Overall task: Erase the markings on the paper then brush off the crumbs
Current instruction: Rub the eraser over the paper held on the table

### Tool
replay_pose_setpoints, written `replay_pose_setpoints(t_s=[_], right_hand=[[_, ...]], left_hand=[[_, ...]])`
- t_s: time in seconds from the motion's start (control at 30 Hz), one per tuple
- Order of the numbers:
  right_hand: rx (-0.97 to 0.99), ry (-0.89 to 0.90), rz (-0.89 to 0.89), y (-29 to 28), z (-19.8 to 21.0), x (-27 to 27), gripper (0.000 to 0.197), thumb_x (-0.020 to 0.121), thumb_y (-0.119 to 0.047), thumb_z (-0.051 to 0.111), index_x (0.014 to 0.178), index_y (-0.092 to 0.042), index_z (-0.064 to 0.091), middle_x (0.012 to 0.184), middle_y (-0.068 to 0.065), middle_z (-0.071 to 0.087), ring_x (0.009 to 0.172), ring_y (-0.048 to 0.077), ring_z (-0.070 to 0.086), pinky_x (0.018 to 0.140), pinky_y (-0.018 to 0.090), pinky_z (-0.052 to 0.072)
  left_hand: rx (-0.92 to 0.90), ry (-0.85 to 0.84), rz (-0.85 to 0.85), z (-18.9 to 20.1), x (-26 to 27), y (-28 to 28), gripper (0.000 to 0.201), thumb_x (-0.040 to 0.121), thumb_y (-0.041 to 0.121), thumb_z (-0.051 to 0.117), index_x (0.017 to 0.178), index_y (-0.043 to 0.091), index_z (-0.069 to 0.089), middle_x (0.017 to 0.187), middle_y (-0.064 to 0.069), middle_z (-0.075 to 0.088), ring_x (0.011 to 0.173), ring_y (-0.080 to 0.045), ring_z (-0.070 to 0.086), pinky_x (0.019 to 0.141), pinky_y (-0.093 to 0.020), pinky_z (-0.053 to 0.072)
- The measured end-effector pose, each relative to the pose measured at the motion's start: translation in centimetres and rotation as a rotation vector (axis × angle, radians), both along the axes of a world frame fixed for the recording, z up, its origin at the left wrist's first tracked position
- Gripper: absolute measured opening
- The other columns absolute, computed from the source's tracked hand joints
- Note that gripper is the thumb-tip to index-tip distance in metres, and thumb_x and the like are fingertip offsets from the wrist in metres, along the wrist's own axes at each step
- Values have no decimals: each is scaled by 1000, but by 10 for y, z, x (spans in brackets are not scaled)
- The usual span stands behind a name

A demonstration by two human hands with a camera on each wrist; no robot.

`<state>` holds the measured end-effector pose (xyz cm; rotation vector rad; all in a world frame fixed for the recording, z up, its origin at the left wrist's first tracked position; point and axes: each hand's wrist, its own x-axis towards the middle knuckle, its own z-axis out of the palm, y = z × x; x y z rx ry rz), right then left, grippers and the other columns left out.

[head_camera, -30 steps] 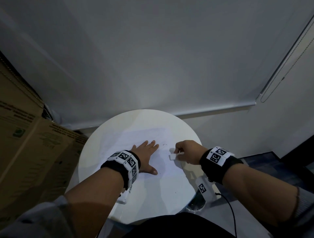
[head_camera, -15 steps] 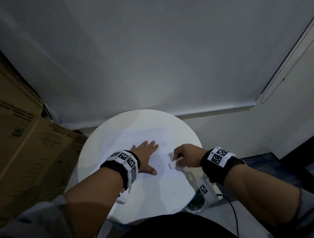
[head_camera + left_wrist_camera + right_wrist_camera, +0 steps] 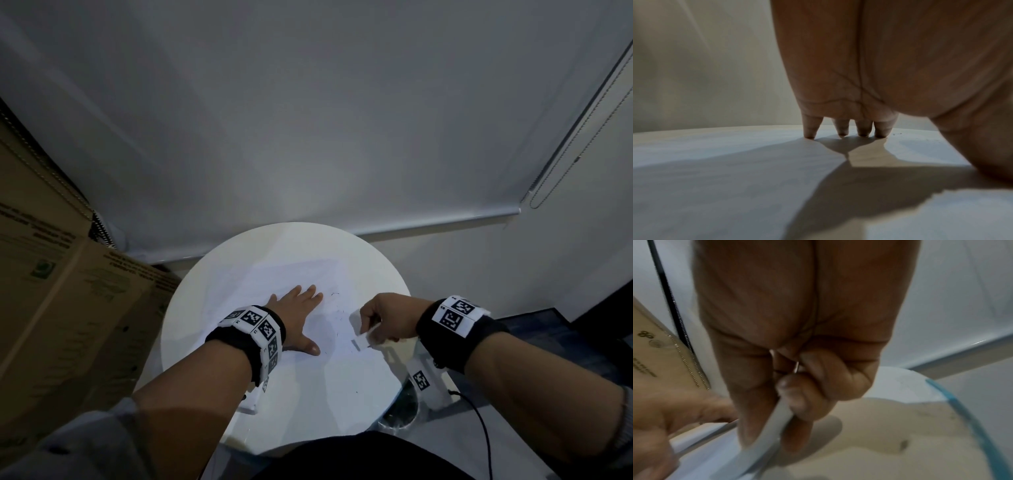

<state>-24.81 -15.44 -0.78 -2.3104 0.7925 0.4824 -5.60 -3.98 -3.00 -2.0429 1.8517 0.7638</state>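
Note:
A white sheet of paper (image 3: pixel 274 281) lies on the round white table (image 3: pixel 308 411). Faint pencil marks (image 3: pixel 334 294) and dark crumbs (image 3: pixel 337 315) dot the sheet between my hands. My left hand (image 3: pixel 298 315) lies flat on the paper with straight fingers, and its fingertips (image 3: pixel 846 133) press down on the sheet (image 3: pixel 735 162). At the sheet's right edge, my right hand (image 3: pixel 368 329) pinches a white eraser (image 3: pixel 357 322) between thumb and fingers. In the right wrist view the hand (image 3: pixel 770 441) grips the eraser (image 3: pixel 764 426), which is blurred.
Brown cardboard boxes (image 3: pixel 68 308) stand against the table's left side. A white tagged device (image 3: pixel 421 380) with a black cable sits at the table's right edge. A glass bowl (image 3: pixel 400 407) lies below that edge. A white blind hangs behind.
My right hand has drawn the eraser a little toward me and to the right along the paper's edge. The left hand has stayed flat in place.

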Motion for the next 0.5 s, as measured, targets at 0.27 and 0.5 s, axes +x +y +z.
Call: replay_pose_setpoints(t_s=[0.27,0.5], right_hand=[[25,7,-34,-4,-1,-2,12,81,-4,65,87,-14,65,82,10,65,34,-2,44,42,12,37],[-56,-238,-270,-11,2,2,10,85,-10,67,91,-12,59,74,1,60,43,6,50,40,10,35]], left_hand=[[-2,2,6,-3,1,2,108,85,54,67,155,22,-9,162,5,-18,150,-18,-13,119,-53,2],[64,0,-80,5,13,-1,108,85,45,71,155,26,-10,161,7,-19,149,-17,-15,120,-51,0]])
